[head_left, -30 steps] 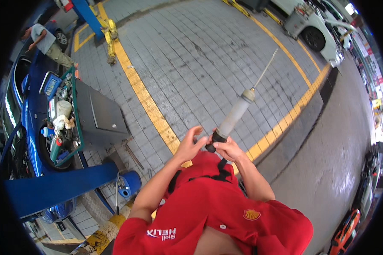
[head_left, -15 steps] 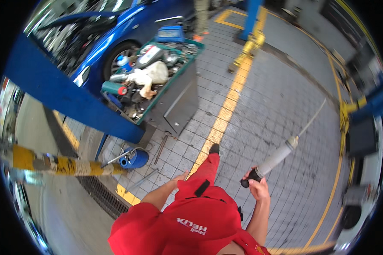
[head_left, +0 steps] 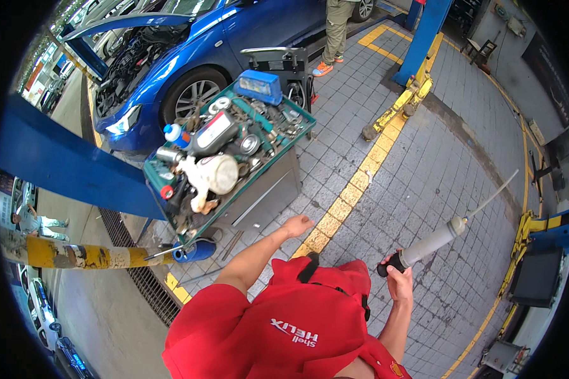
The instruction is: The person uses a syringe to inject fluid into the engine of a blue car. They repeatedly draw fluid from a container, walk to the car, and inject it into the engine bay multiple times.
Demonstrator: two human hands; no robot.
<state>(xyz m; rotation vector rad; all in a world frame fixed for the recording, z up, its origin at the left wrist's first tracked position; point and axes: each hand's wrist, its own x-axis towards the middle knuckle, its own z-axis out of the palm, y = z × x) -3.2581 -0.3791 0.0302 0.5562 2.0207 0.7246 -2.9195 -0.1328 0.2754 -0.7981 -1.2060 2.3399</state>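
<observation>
**Suction gun in your right fist, left hand loose near the cart**

Your right hand [head_left: 399,278] has its fingers clenched around the black handle end of the grey suction gun [head_left: 431,240], and the barrel angles up and away from you to the right, ending in a thin pale tube [head_left: 494,192] that tapers off over the paving. Your left hand [head_left: 296,225] is empty, fingers loosely spread, hovering above the paved floor [head_left: 423,164] just beside the near corner of the green tool cart [head_left: 234,164]. The gun sits well to the right of that cart, on the far side of the yellow floor stripe [head_left: 351,189] that runs past the cart's right flank. The cart's top tray is crammed: a white jug [head_left: 216,173], a blue box [head_left: 259,86] at its far end, bottles and loose tools between. Behind the cart stands a blue car [head_left: 189,57] with its bonnet up. To the cart's left, a blue lift arm [head_left: 69,167] sweeps across, and a small blue container [head_left: 195,251] lies on the ground at the cart's near foot. Beyond the cart's far end, another person's legs [head_left: 336,28] stand by the car.
</observation>
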